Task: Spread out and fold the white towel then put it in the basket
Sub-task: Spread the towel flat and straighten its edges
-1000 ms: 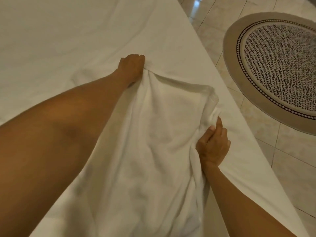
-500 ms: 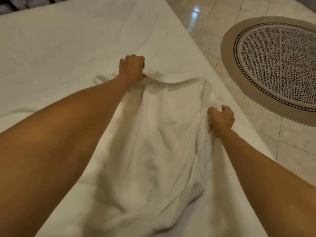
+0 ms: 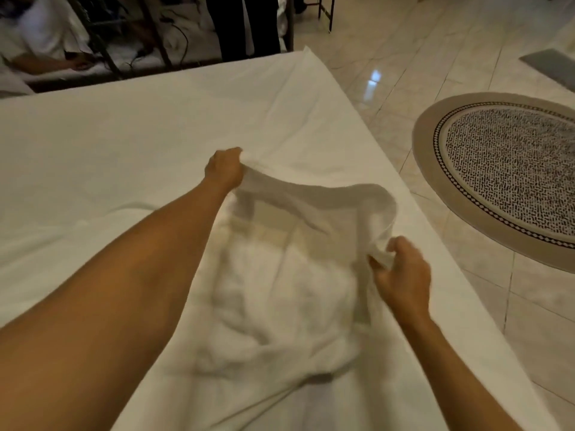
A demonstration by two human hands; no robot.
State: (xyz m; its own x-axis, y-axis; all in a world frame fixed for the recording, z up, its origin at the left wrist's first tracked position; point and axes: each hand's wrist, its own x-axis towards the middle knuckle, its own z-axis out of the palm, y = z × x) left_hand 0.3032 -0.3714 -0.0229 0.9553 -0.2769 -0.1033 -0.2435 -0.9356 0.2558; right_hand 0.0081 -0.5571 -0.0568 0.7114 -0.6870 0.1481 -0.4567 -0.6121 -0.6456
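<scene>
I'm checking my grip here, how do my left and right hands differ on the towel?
The left hand reaches far out, arm extended; the right hand stays nearer, by the bed's edge. The left holds the white towel's far corner; the right pinches its right edge. Both grip the towel.

no readable text, no labels, no numbers anywhere

My left arm (image 3: 102,293) runs off the bottom and left edges, my right arm (image 3: 451,377) off the bottom. My left hand (image 3: 224,169) closes over one towel (image 3: 289,287) corner, hiding it and my fingertips. The towel's middle is smeared with blur; I can't read its folds. The rug (image 3: 504,178) is cut by the right edge. The people (image 3: 40,42) behind the bed (image 3: 93,144) are cropped at the top
</scene>
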